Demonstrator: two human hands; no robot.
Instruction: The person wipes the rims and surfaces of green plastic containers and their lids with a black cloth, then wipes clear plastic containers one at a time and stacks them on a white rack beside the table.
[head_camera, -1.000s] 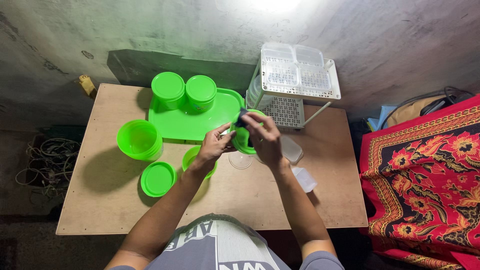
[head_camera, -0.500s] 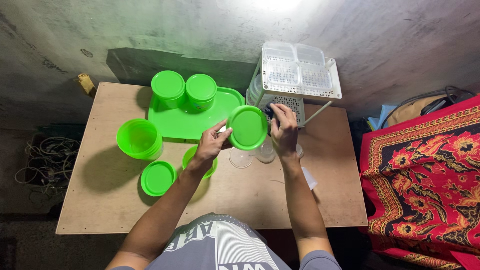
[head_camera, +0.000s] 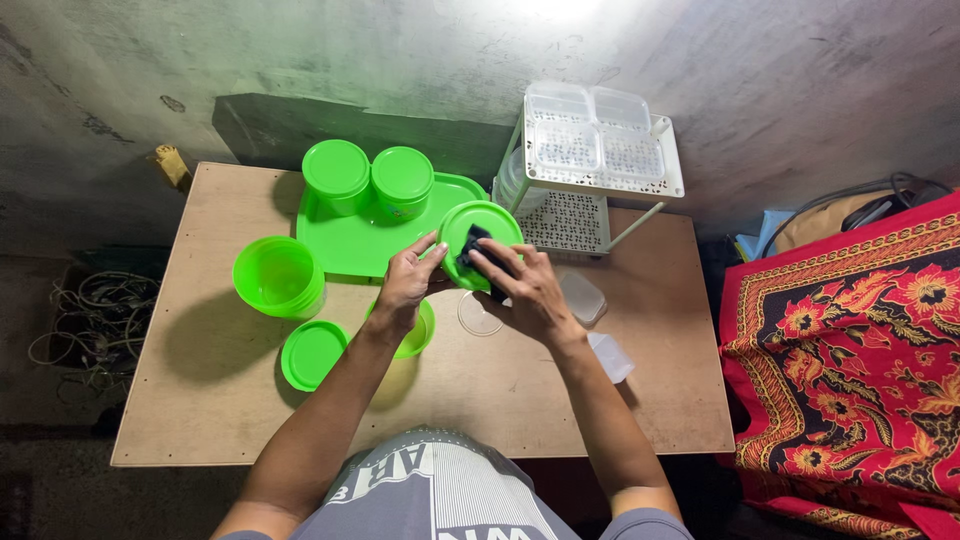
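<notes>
My left hand (head_camera: 408, 280) holds a round green lid (head_camera: 478, 226) by its left rim, lifted above the table. My right hand (head_camera: 522, 288) presses a small dark cloth (head_camera: 477, 245) against the lid's face. Below my left hand sits a small open green container (head_camera: 418, 336). A clear round lid (head_camera: 478, 318) lies on the table under my right hand.
A green tray (head_camera: 375, 245) carries two lidded green jars (head_camera: 368, 178). An open green tub (head_camera: 279, 278) and a loose green lid (head_camera: 315, 356) lie at left. A white perforated rack (head_camera: 590, 165) holds clear boxes; clear containers (head_camera: 596, 325) lie at right. Red patterned fabric (head_camera: 850, 350) lies beside the wooden table (head_camera: 200, 400).
My right hand came back from the rack side onto the lid with the dark cloth. The lid stayed raised in my left hand and tilted slightly.
</notes>
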